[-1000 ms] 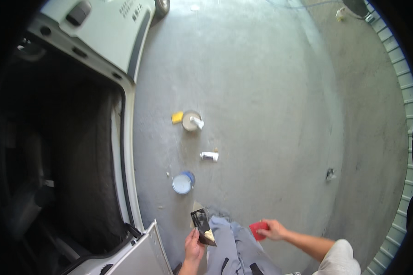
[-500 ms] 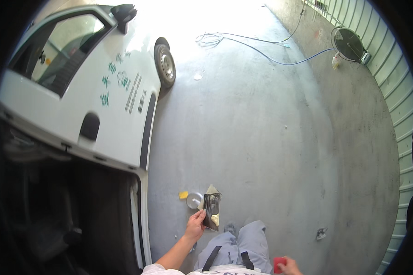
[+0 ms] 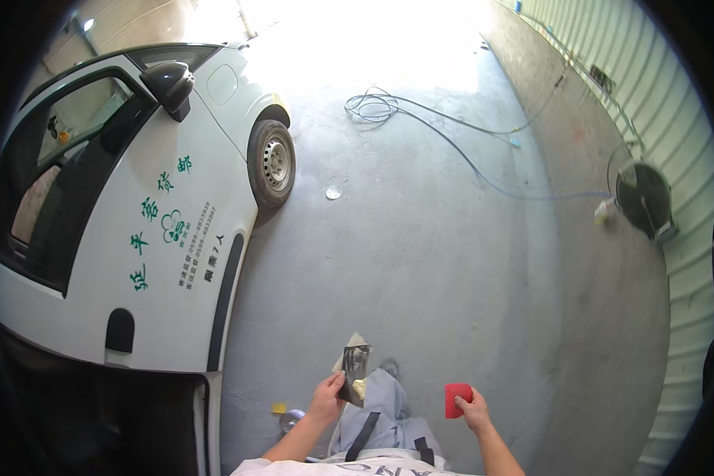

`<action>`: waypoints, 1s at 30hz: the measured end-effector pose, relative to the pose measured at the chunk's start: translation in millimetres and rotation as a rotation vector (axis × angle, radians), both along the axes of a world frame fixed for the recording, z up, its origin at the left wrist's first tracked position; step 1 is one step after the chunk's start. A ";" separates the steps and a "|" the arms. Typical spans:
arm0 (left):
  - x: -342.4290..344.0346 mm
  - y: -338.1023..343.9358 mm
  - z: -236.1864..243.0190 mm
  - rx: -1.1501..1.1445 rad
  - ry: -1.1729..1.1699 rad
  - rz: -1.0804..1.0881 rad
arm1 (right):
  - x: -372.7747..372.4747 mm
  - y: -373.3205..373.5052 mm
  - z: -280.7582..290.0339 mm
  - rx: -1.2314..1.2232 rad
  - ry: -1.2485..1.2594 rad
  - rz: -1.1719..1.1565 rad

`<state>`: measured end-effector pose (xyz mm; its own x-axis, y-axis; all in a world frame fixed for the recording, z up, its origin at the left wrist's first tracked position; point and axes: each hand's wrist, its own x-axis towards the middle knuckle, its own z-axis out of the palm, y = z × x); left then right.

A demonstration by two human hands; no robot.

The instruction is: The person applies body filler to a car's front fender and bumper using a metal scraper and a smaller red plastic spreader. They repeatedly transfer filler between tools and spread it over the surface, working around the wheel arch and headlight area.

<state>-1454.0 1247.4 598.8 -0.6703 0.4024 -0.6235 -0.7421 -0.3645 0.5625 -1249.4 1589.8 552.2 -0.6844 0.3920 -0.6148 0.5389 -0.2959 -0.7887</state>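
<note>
My left hand [image 3: 324, 401] grips a dark, flat rectangular board [image 3: 355, 363] with a pale sheet behind its top and edge and a lump of cream paste [image 3: 359, 389] on it. My right hand [image 3: 474, 416] holds a flat red scraper [image 3: 454, 401] by its edge, thumb on top, to the right of my grey-trousered legs [image 3: 377, 412]. At the lower left, beside my left forearm, a yellow sponge [image 3: 278, 408] and a metal container [image 3: 291, 420] sit on the floor, the container partly hidden by my arm.
A white van [image 3: 166, 309] stands on my left, a dark opening at its lower part and a front wheel [image 3: 272, 165] ahead. Looped hoses [image 3: 373, 107] lie on the concrete floor, with a round lid-like disc [image 3: 333, 193]. A hose reel [image 3: 642, 202] is by the corrugated wall [image 3: 650, 87] on the right.
My view has tipped up, showing more of the van and floor ahead. Since the middle frame, my left hand has moved lower and leftward, and my right hand has risen with the red scraper.
</note>
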 end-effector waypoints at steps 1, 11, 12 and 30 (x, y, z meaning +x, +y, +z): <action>-26.4 21.3 -2.2 0.019 0.027 0.006 | -32.6 31.5 4.8 -0.043 0.013 0.027; -327.0 242.0 10.1 0.119 0.051 -0.149 | -263.6 216.3 20.6 -0.204 -0.107 -0.337; -354.9 259.9 21.7 0.124 0.043 -0.167 | -283.7 223.0 23.6 -0.206 -0.153 -0.300; -792.8 387.8 19.4 0.200 0.110 0.235 | -983.5 400.3 61.5 0.228 0.039 0.574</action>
<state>-2246.8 1635.2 618.2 -0.8182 0.3360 -0.4666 -0.5635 -0.6298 0.5346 -2233.0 1990.1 613.7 -0.8455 0.0727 -0.5291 0.5315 0.2109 -0.8204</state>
